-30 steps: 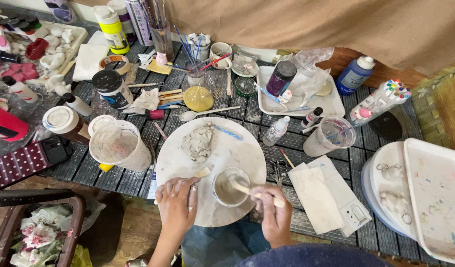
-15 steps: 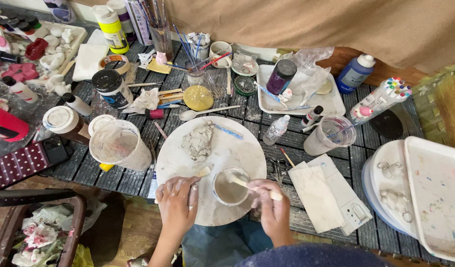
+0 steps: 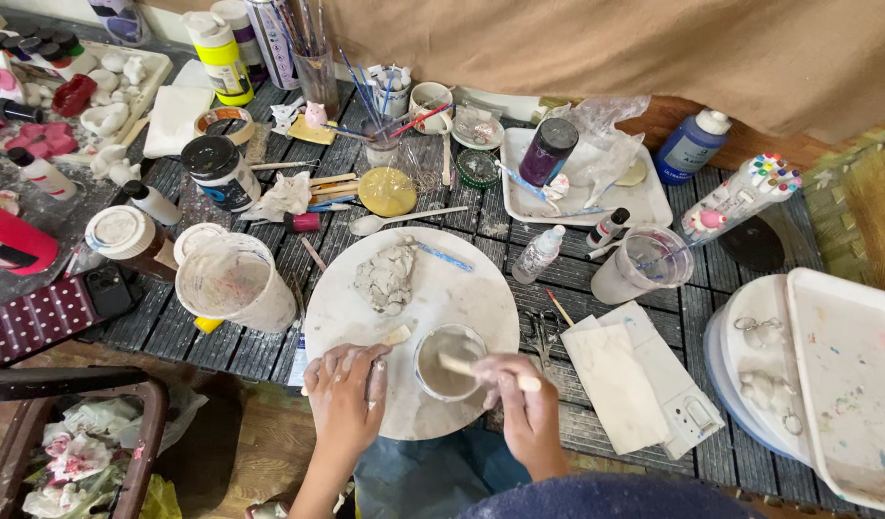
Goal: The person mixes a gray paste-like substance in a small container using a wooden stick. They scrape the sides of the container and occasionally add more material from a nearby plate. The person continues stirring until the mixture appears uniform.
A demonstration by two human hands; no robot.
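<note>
A round white board [image 3: 462,284] lies on the slatted table before me. On its near part stands a small cup of grey slip [image 3: 448,362]. My right hand [image 3: 521,399] grips a wooden stick [image 3: 471,367] whose tip is in the cup. My left hand [image 3: 344,384] rests on the board's near left edge, fingers curled over a small grey piece of clay, next to a small tan wedge [image 3: 397,335]. A lump of grey clay [image 3: 385,277] lies farther back on the board.
A clay-smeared plastic cup [image 3: 233,285] stands left of the board. White paper sheets [image 3: 623,382] and scissors [image 3: 541,333] lie to the right, with white trays [image 3: 846,384] beyond. Paint bottles, brushes in jars, a spoon [image 3: 394,222] and a tray [image 3: 587,187] crowd the back.
My right hand has shifted the stick slightly in the cup. My left hand has stayed on the board's edge.
</note>
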